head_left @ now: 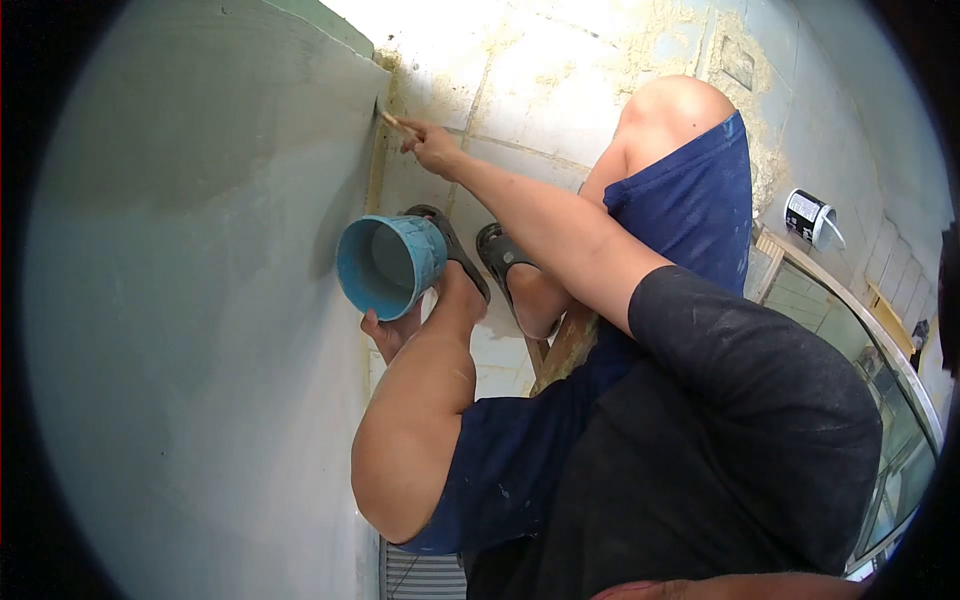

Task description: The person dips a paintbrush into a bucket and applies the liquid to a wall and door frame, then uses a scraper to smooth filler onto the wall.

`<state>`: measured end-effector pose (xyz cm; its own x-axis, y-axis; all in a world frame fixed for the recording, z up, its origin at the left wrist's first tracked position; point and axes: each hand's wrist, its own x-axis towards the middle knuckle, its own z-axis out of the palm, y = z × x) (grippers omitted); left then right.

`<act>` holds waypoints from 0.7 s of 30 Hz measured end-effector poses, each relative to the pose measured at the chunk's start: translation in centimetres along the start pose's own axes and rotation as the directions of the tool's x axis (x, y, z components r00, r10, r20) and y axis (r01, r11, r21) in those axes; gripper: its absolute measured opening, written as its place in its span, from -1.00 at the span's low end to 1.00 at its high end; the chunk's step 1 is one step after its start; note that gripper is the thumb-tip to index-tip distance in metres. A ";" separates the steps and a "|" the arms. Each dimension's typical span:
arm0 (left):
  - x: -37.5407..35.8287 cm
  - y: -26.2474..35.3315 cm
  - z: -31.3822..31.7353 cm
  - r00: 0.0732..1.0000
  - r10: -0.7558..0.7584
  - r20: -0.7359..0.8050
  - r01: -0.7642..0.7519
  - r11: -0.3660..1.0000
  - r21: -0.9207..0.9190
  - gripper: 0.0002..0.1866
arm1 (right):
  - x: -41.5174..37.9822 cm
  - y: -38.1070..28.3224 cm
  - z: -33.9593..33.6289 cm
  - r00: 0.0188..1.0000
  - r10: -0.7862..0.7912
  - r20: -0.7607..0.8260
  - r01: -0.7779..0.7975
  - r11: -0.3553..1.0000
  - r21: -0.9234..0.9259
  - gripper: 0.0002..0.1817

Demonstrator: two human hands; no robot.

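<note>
Sitting low, knees apart, black shirt and navy shorts closest to the camera, shorts flecked with pale specks. A rough wooden piece shows between the legs. Dark slippers on both feet.

Blue bucket sits between the left leg and the wall, overlapping one slipper in view. Light blue, round, open mouth tipped toward the camera; outer side scuffed and streaked with paler smears, interior smoother, grey toward the bottom. Left hand holds it from below, thumb against the side near the rim; other fingers hidden behind the leg and bucket, cannot tell how they are set.

Right arm reaches farther out. Right hand pinches a brush by its handle, index finger stretched along it, remaining fingers curled. Handle thin, pale, wood-coloured; head looks dark and seems to touch the wall's edge, but it's too small to be sure. Wall is smooth grey-green, with a darker patch toward the top.

Tiled floor beyond, yellowish crust along the joints. Off to the right, a black-and-white tub lies tipped near a framed glass panel.
</note>
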<state>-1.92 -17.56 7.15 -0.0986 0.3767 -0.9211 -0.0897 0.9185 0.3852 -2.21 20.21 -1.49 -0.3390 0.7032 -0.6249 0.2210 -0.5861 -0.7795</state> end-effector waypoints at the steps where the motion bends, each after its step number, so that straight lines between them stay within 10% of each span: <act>1: -0.3 0.7 0.2 1.000 -0.006 -0.002 0.006 1.000 -0.003 -0.43 | -0.2 0.5 0.4 0.999 0.026 0.046 -0.027 1.000 0.006 -0.41; 8: 0.7 1.6 1.6 0.999 -0.026 0.026 0.026 1.000 -0.006 -0.43 | -2.3 4.8 0.7 0.982 0.014 0.190 0.016 0.988 -0.156 -0.42; 10: 0.8 2.5 1.8 0.999 -0.031 0.029 0.031 0.999 -0.006 -0.43 | -1.3 5.6 0.7 0.965 -0.148 -0.215 0.117 0.982 -0.151 -0.45; 13: 0.1 2.6 1.5 0.999 -0.049 0.012 0.049 0.999 -0.016 -0.43 | 0.7 2.7 -0.3 0.952 -0.063 -0.300 0.076 0.997 0.031 -0.46; 21: 0.1 2.6 1.2 0.998 -0.049 -0.031 0.047 0.997 -0.053 -0.43 | -1.2 0.2 1.3 0.994 -0.100 -0.040 0.099 0.995 -0.034 -0.41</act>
<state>-1.01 -15.04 8.00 -0.1245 0.3272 -0.9367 -0.1466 0.9276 0.3436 -2.93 18.71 -0.85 -0.3222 0.7740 -0.5451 0.2177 -0.4997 -0.8384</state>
